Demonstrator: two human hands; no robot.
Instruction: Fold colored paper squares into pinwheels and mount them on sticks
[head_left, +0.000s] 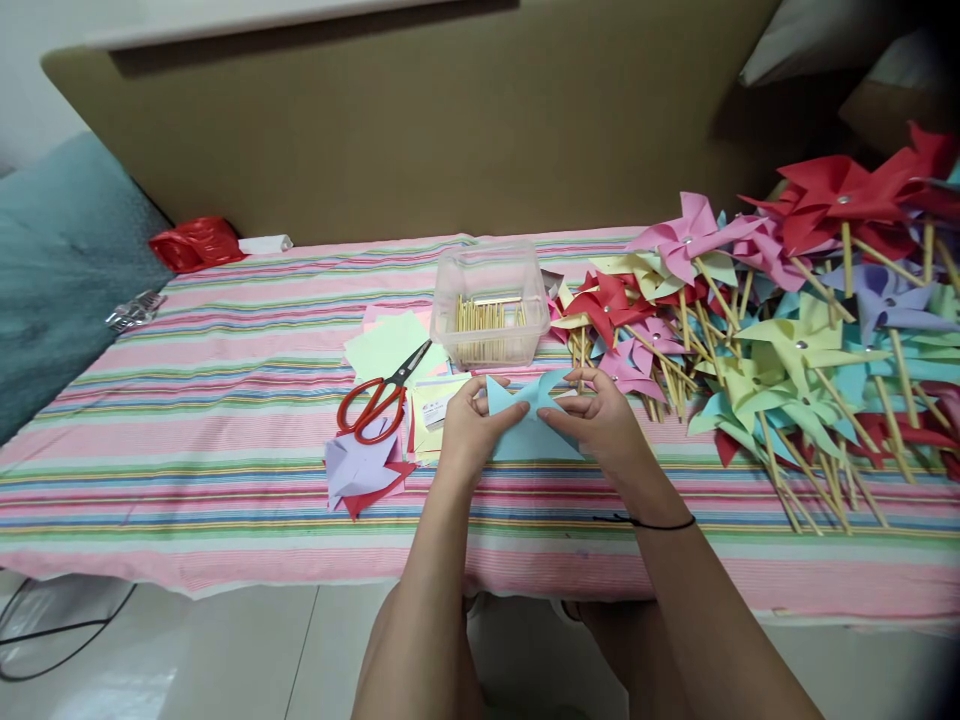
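Between my two hands is a blue paper pinwheel (536,435), with some of its corners folded in toward the middle. My left hand (478,418) pinches its left side, thumb pressed near the centre. On the other side my right hand (596,415) grips the paper, its thumb and fingertips close to the centre too. Just behind the hands stands a clear plastic box (491,300) holding many short wooden sticks (484,328). Red-handled scissors (382,392) lie left of my left hand, across coloured paper sheets (390,345).
Finished pinwheels on sticks (802,345) are heaped at the right. Lilac cut paper (362,465) lies over red paper at the left. A red plastic bag (196,245) sits at the back left, with small metallic items (135,312) nearer. Striped cloth (225,450) covers the surface.
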